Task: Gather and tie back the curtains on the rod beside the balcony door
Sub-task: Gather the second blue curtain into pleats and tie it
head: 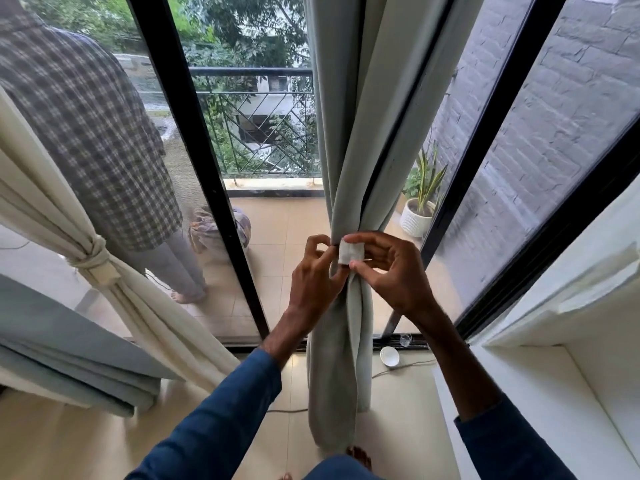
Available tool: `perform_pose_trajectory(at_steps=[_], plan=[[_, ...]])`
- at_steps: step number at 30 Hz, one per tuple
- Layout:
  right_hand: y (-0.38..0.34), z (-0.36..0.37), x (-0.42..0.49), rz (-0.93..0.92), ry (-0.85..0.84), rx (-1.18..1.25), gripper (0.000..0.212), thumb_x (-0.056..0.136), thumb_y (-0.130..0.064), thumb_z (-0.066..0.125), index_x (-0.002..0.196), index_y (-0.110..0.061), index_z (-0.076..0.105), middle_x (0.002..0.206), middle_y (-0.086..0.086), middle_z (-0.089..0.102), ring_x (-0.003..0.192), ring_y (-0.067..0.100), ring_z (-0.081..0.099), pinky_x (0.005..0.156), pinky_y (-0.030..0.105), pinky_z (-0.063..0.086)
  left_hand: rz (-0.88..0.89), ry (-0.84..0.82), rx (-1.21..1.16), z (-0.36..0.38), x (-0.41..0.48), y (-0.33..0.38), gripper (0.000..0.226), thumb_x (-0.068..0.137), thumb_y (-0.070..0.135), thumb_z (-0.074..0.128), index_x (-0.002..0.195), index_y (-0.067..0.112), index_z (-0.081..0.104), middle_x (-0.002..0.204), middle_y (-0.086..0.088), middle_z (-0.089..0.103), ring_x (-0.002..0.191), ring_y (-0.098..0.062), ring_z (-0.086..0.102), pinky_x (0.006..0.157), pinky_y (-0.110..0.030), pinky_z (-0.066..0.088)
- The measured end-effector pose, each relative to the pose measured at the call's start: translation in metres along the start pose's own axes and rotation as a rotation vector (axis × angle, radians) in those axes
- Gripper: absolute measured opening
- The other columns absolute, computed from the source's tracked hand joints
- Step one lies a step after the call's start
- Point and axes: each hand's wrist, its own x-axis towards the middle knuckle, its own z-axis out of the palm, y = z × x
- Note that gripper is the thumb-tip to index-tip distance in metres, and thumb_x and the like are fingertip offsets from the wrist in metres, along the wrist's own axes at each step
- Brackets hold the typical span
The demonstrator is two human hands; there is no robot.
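- Two grips meet at one spot: left grip [311,277] and right grip [394,271] both work on the grey curtain [349,150], which hangs gathered into a narrow bundle right between them.
- Right grip: thumb and forefinger pinch the pale square tab [351,251] of the tie-back and hold it flat on the front of the bundle. The other fingers are loosely curled.
- Left grip: fingers are curled, with the tips pinching at the tab's left edge, where a dark strip shows. What sits under the fingertips is hidden.
- Why held so (judgement): the tab probably has to be pressed onto the band's other end to close the loop. One grip on each side holds tension so the folds don't spill.
- The curtain fans out above the grips. Below them it hangs twisted down toward the floor.
- Step (judgement): the fastening stage. This panel is gathered, but the tie is not visibly closed.
- Far left of the left grip, the cream curtain [45,202] is already cinched by its own tie [95,261]. Below that, a blue-grey curtain [69,344] lies in folds, with no tie seen.
- Beyond the left grip, through the glass, a person in a checked shirt [86,133] stands on the balcony.
- Up and right of the right grip is a potted plant [420,209].
- Below the right grip, a white bowl [389,356] and a small glass [405,339] sit on the floor.
- Risk (judgement): if either grip releases before the tab holds, the band slips and the bundle opens.
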Motion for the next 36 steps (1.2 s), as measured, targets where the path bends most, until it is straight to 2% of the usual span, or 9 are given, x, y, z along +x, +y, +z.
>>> perform_pose_trajectory(at_steps=[2, 5, 12, 17, 21, 24, 27, 32, 36], plan=[[0.001, 0.006, 0.009, -0.045, 0.094, -0.053, 0.035, 0.084, 0.002, 0.073, 0.114, -0.014, 0.069, 0.108, -0.004, 0.077, 0.099, 0.008, 0.074, 0.087, 0.035, 0.062, 0.001, 0.002, -0.036, 0.001, 0.001, 0.001, 0.035, 0.092, 0.041, 0.057, 0.104, 0.011, 0.070, 0.114, -0.008, 0.056, 0.063, -0.008, 0.055, 0.050, -0.012, 0.041], [0.011, 0.017, 0.015, -0.152, 0.198, -0.233, 0.030, 0.087, -0.003, 0.072, 0.113, -0.012, 0.062, 0.108, -0.005, 0.076, 0.102, 0.005, 0.073, 0.086, 0.029, 0.061, -0.021, -0.032, -0.128, 0.001, 0.002, 0.002, 0.029, 0.095, 0.039, 0.059, 0.105, 0.015, 0.073, 0.118, -0.001, 0.055, 0.076, -0.012, 0.066, 0.061, -0.032, 0.060], [0.029, 0.022, 0.014, -0.440, 0.060, -0.705, 0.032, 0.095, -0.010, 0.061, 0.126, -0.016, 0.070, 0.130, -0.003, 0.068, 0.116, 0.013, 0.066, 0.094, 0.024, 0.054, -0.057, -0.057, -0.217, -0.006, 0.004, -0.011, 0.025, 0.100, 0.024, 0.056, 0.100, 0.007, 0.075, 0.116, -0.002, 0.057, 0.081, -0.011, 0.069, 0.070, -0.035, 0.062], [0.023, 0.029, 0.017, -0.278, 0.007, -0.791, 0.050, 0.100, -0.038, 0.031, 0.128, -0.018, 0.067, 0.128, 0.000, 0.062, 0.116, 0.017, 0.061, 0.092, 0.028, 0.053, -0.099, -0.021, -0.248, -0.001, 0.011, -0.011, 0.018, 0.094, 0.013, 0.061, 0.093, 0.007, 0.078, 0.108, -0.001, 0.061, 0.082, -0.011, 0.069, 0.069, -0.032, 0.061], [0.031, 0.013, 0.020, -0.357, 0.006, -1.042, 0.036, 0.089, -0.022, 0.057, 0.122, -0.022, 0.071, 0.118, 0.000, 0.066, 0.121, 0.025, 0.055, 0.088, 0.037, 0.045, -0.064, -0.151, -0.278, -0.006, 0.010, -0.010, 0.019, 0.091, 0.024, 0.066, 0.104, 0.014, 0.074, 0.119, 0.002, 0.054, 0.092, -0.009, 0.067, 0.075, -0.032, 0.061], [0.026, 0.009, 0.027, -0.243, -0.088, -1.206, 0.033, 0.074, -0.020, 0.072, 0.106, -0.024, 0.074, 0.098, -0.003, 0.071, 0.112, 0.025, 0.055, 0.082, 0.037, 0.041, 0.005, -0.290, 0.025, -0.007, 0.003, -0.006, 0.049, 0.079, 0.047, 0.071, 0.120, 0.025, 0.059, 0.133, 0.008, 0.044, 0.098, -0.009, 0.061, 0.063, -0.030, 0.051], [0.004, 0.007, 0.034, -0.052, -0.314, -1.292, 0.021, 0.077, -0.029, 0.067, 0.093, -0.018, 0.073, 0.091, 0.004, 0.072, 0.103, 0.027, 0.061, 0.079, 0.034, 0.048, 0.018, -0.204, 0.169, -0.005, 0.003, -0.005, 0.043, 0.076, 0.045, 0.074, 0.110, 0.022, 0.060, 0.128, 0.006, 0.046, 0.093, -0.012, 0.060, 0.054, -0.026, 0.038], [-0.011, -0.003, 0.052, -0.079, -0.589, -1.300, 0.020, 0.087, -0.030, 0.059, 0.093, -0.015, 0.070, 0.097, 0.009, 0.073, 0.097, 0.030, 0.067, 0.075, 0.029, 0.040, 0.075, -0.118, 0.199, -0.004, 0.001, -0.006, 0.031, 0.079, 0.035, 0.071, 0.104, 0.018, 0.063, 0.120, 0.003, 0.054, 0.077, -0.016, 0.061, 0.051, -0.023, 0.034], [-0.002, -0.002, 0.062, 0.077, -0.623, -1.082, 0.014, 0.087, -0.020, 0.060, 0.091, -0.014, 0.071, 0.094, 0.008, 0.074, 0.092, 0.029, 0.068, 0.081, 0.031, 0.050, 0.118, -0.063, 0.159, -0.006, -0.003, -0.006, 0.028, 0.083, 0.031, 0.065, 0.107, 0.017, 0.067, 0.123, 0.001, 0.057, 0.067, -0.013, 0.060, 0.048, -0.022, 0.038]])
